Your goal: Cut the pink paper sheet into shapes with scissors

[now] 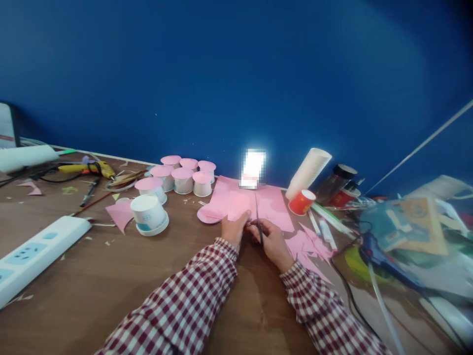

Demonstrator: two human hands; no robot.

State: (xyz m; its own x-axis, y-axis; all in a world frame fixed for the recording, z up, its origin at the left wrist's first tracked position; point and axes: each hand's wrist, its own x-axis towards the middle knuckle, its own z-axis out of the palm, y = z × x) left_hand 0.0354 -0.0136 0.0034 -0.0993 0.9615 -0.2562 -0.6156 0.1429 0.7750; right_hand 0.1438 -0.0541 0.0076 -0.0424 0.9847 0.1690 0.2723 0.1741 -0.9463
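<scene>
My left hand is closed on a piece of pink paper, thumb on top. Beside it, my right hand grips a pair of scissors, whose blades point away from me along the paper's right side. Larger pink sheets lie flat beneath and behind. A rounded pink piece is left of my left hand. Pink offcuts are heaped to the right of my right hand. Farther left, several paper cups stand in rows with pink discs on top.
At left are a white paper cup, a power strip and a yellow glue gun. To the right are a leaning stack of white cups, a red cup and a blue glue gun with its cord. A blue wall rises behind.
</scene>
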